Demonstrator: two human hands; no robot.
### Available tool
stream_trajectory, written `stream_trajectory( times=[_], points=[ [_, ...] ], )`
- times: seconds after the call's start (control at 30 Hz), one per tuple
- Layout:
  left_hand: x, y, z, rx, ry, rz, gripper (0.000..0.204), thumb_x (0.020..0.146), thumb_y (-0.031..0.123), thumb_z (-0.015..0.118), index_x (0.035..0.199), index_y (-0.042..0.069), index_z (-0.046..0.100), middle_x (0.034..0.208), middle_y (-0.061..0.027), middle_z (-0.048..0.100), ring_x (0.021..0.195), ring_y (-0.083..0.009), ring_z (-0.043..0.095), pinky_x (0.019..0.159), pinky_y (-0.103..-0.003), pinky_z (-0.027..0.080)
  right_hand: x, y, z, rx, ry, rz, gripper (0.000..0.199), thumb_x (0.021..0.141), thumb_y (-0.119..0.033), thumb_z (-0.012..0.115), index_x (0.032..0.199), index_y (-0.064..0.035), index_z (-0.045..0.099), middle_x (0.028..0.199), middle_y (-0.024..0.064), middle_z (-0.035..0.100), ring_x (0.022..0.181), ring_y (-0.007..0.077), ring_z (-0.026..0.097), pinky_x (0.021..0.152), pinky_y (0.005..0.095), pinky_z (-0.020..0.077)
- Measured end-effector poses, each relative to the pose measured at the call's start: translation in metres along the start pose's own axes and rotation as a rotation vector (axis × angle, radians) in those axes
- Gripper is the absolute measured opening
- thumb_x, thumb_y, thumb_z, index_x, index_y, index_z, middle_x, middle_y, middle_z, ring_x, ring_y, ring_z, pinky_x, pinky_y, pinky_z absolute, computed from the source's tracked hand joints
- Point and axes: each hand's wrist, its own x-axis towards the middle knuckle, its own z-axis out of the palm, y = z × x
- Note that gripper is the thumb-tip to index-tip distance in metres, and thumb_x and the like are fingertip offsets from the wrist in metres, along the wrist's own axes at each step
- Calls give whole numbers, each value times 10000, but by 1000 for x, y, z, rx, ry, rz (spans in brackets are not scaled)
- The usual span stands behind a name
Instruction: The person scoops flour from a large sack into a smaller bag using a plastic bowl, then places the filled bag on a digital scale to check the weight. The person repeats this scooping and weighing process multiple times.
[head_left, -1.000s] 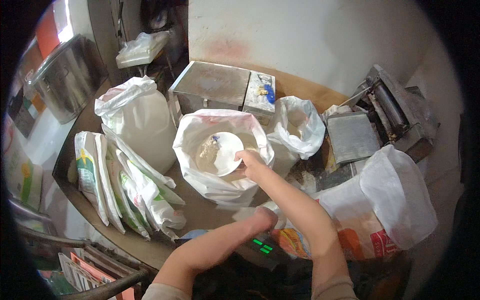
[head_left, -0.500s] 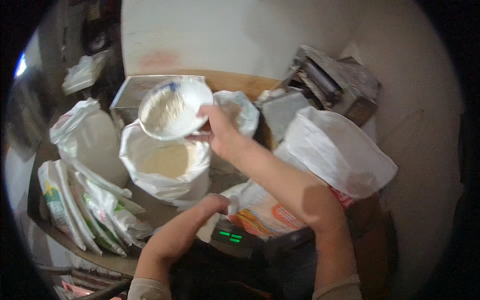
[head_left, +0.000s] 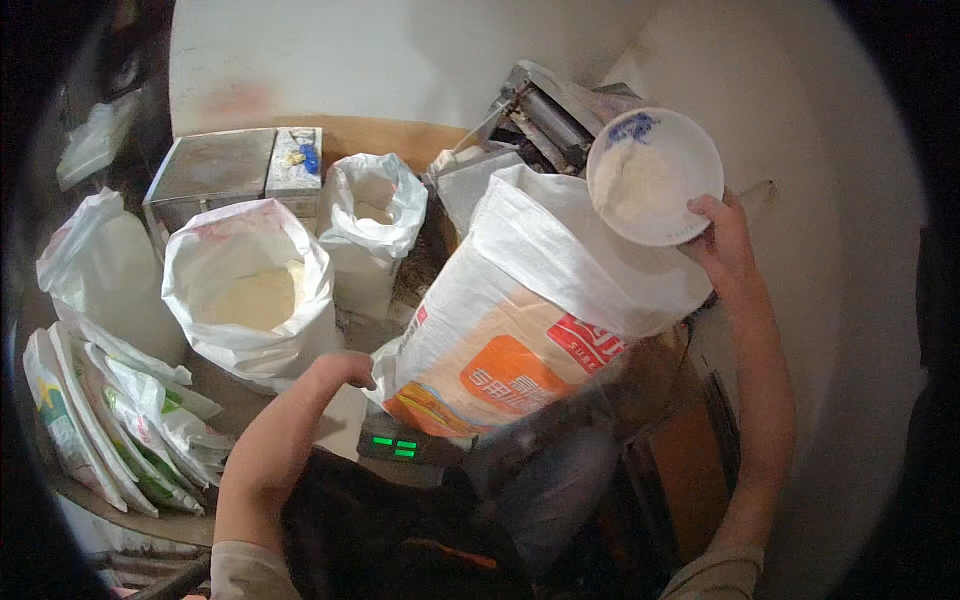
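My right hand point(head_left: 722, 240) grips the rim of a white bowl point(head_left: 692, 165) with a blue pattern, thumb inside the edge. Pale flour point(head_left: 632, 185) lies in one side of the bowl. The bowl is held above the wide mouth of a large white sack point(head_left: 450, 300) with orange and red print, which leans to the right. At the sack's lower left corner, my left hand point(head_left: 345, 374) is closed on the sack's material. Left of it stands an open white bag point(head_left: 190, 345) of pale powder.
Beneath the sack's lower edge glows a scale's green display point(head_left: 392, 446). Further back are a smaller open bag point(head_left: 370, 240), a metal box point(head_left: 215, 165) and a machine with a roller point(head_left: 550, 125). Folded packaging bags point(head_left: 110, 430) and a tied white bag point(head_left: 100, 265) sit at the left.
My right hand has carried the bowl from over the open powder bag rightward to the large sack's mouth. The view has shifted, so the surroundings appear further left. My left hand stays at the sack's corner.
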Motion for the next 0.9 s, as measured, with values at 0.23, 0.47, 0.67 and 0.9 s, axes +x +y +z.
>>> stream_trajectory(
  times=[0.23,0.47,0.67,0.9],
  points=[
    [-14,6,-7,-1,51,29,489,789,422,622,907,-48,685,968,-245,676,903,-390,648,819,-470,502,-16,24,-32,-47,108,25,608,741,-160,619,1279,66,450,1116,188,593,967,307,648,828,436,573],
    [10,-25,13,55,178,100,445,758,437,667,879,12,712,898,-196,697,841,-345,666,783,-453,513,-1,54,-63,-164,123,-38,546,749,-151,656,1224,43,469,1197,183,525,1096,324,577,849,441,562],
    [-20,14,-19,-134,44,50,396,795,368,645,774,-27,659,683,-163,647,595,-281,585,590,-429,474,5,58,-80,199,113,208,545,804,-151,671,1278,6,453,1279,147,490,1171,304,508,935,463,495],
    [-25,3,-19,-119,135,-16,417,727,376,696,617,-17,613,572,-105,576,538,-252,533,562,-416,435,23,47,-45,276,36,189,586,828,-188,679,1318,12,428,1293,148,496,1163,278,525,972,398,466]
  ],
)
